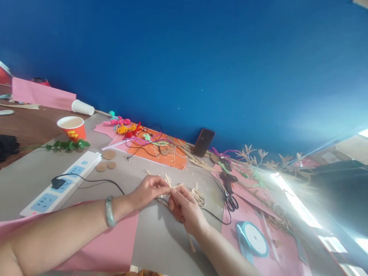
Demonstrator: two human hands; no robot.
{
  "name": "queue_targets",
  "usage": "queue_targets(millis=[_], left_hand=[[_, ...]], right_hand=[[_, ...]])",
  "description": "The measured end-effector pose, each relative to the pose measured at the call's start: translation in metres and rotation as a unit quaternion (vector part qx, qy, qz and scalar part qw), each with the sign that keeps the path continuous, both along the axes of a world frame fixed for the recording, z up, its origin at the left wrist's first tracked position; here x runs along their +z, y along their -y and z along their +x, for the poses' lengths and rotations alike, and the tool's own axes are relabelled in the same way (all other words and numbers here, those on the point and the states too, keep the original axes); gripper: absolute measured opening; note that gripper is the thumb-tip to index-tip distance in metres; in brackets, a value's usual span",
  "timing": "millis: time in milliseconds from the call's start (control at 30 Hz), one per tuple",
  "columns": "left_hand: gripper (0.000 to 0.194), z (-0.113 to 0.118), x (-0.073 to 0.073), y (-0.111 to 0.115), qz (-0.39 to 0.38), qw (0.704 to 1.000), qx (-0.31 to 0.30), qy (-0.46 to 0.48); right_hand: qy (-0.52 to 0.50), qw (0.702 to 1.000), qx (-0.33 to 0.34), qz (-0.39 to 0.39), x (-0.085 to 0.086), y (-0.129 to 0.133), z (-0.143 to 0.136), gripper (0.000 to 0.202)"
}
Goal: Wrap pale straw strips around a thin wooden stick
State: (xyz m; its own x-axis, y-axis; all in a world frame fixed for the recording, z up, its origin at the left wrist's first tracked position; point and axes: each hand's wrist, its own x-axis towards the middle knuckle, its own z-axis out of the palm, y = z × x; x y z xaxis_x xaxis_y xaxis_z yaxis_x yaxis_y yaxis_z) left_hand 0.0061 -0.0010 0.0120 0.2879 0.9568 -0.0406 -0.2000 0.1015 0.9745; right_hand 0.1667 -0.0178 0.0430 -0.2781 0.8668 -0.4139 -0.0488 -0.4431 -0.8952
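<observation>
My left hand (152,191), with a jade-coloured bangle (109,211) on the wrist, pinches a thin pale straw-like strip (168,180). Its fingertips meet those of my right hand (186,209), closed on the same small piece. Short strip ends stick out above the fingers. Below my right hand a longer pale strip (190,242) hangs down, with a small knob at its lower end. Just behind the hands lies a loose coil of similar strips (199,197) on the grey tabletop (156,245). The exact join between the fingertips is too small to make out.
At left are a white power strip (61,184), brown discs (109,154) and a paper cup (71,128). Behind stand orange card (155,151) and a leaning phone (203,142). To the right lie a glue gun (228,181), scissors (230,202) and a ribbon spool (255,238).
</observation>
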Motion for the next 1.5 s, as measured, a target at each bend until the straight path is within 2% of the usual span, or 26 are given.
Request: queue_targets(millis=[133,300,600,1000,1333,1500], left_hand=[[0.017,-0.001,0.007,0.002,-0.033,0.999,-0.015,0.023],[0.018,-0.003,0.008,0.001,-0.022,0.999,-0.021,0.016],[0.023,-0.003,0.005,-0.001,0.005,1.000,-0.023,0.005],[0.023,-0.005,0.012,0.000,-0.003,1.000,-0.011,0.007],[0.026,-0.007,0.006,-0.003,0.001,1.000,-0.002,0.017],[0.026,-0.005,0.003,-0.004,-0.019,0.999,0.006,0.041]], right_hand=[[-0.035,0.999,0.008,-0.033,0.002,-0.001,0.000,0.036],[-0.076,0.995,0.019,-0.056,0.001,-0.001,0.001,0.035],[-0.112,0.992,0.030,-0.056,0.000,-0.003,0.008,0.034],[-0.141,0.988,0.019,-0.059,0.003,-0.008,0.015,0.033],[-0.175,0.984,-0.007,-0.032,0.011,-0.009,0.019,0.032],[-0.165,0.983,-0.076,-0.011,0.015,-0.017,0.021,0.032]])
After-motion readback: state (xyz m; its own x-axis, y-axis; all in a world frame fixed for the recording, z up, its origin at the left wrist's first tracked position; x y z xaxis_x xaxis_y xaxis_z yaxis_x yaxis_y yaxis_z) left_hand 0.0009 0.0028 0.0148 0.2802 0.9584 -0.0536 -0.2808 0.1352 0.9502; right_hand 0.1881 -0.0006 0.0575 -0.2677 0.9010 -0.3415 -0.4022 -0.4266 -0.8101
